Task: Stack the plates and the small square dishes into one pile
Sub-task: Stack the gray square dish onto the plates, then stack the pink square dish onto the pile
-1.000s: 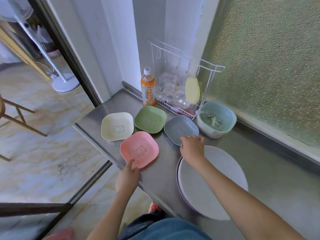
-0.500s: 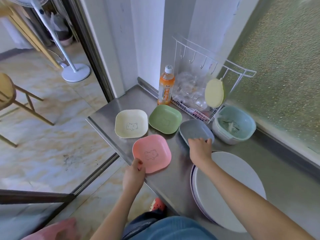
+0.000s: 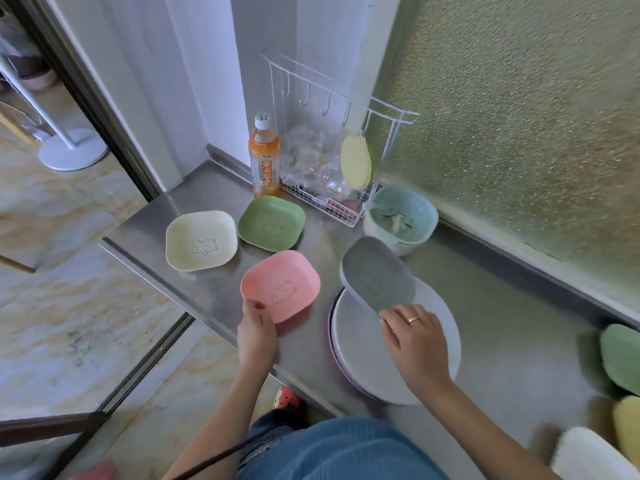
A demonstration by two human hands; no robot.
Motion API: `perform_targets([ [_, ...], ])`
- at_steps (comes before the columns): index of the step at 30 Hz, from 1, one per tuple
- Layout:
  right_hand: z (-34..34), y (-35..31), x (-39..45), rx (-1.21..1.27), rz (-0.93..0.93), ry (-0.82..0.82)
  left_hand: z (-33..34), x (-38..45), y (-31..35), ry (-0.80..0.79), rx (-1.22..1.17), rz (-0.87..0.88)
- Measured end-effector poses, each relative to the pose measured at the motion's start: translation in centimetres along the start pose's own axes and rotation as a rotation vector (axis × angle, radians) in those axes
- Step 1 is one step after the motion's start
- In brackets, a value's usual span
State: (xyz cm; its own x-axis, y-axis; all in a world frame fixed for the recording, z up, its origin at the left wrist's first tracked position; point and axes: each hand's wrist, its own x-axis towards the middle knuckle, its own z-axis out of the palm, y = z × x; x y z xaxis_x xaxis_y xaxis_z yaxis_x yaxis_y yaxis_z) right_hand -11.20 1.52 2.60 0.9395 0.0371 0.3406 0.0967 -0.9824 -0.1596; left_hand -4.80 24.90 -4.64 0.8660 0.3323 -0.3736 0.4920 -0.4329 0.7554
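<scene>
My right hand (image 3: pixel 417 344) grips the near edge of a grey-blue square dish (image 3: pixel 379 274) and holds it tilted above the far rim of a pile of large white round plates (image 3: pixel 367 355). My left hand (image 3: pixel 257 332) pinches the near corner of a pink square dish (image 3: pixel 281 285) with a bear drawing, which lies on the steel counter (image 3: pixel 207 292). A cream square dish (image 3: pixel 201 240) and a green square dish (image 3: pixel 272 223) lie flat further back on the left.
An orange drink bottle (image 3: pixel 264 157) stands at the back beside a white wire rack (image 3: pixel 332 147) with a yellow sponge. A teal bowl (image 3: pixel 401 220) sits behind the plates. Green, yellow and white items (image 3: pixel 621 358) lie at the right edge. The counter's front edge drops to the floor.
My right hand has lifted the grey-blue dish off the counter and brought it back over the white plates. My left hand keeps its hold on the pink dish.
</scene>
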Motion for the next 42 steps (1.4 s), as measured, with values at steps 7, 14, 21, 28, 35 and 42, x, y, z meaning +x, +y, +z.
perform_targets([
  [7,-1.9,3.9,-7.2,-0.135,-0.045,-0.075,3.2,-2.5,1.4,0.067,-0.022,0.063],
  [14,-1.5,4.7,-8.0,-0.094,-0.04,-0.111,3.7,-3.5,1.5,0.158,-0.039,0.023],
  [21,-1.5,4.9,-7.6,0.091,0.013,-0.118,2.6,-4.3,3.5,0.331,-0.194,0.101],
  [28,-2.2,3.8,-0.6,0.928,0.568,-0.018,3.2,-6.3,7.3,0.068,-0.138,0.432],
  [35,-1.5,6.6,0.3,0.739,0.684,-0.065,6.1,-8.0,8.4,-0.255,0.164,0.619],
  [42,-0.6,7.5,-2.2,0.273,0.671,-0.232,6.9,-7.9,8.4,-0.266,0.515,0.662],
])
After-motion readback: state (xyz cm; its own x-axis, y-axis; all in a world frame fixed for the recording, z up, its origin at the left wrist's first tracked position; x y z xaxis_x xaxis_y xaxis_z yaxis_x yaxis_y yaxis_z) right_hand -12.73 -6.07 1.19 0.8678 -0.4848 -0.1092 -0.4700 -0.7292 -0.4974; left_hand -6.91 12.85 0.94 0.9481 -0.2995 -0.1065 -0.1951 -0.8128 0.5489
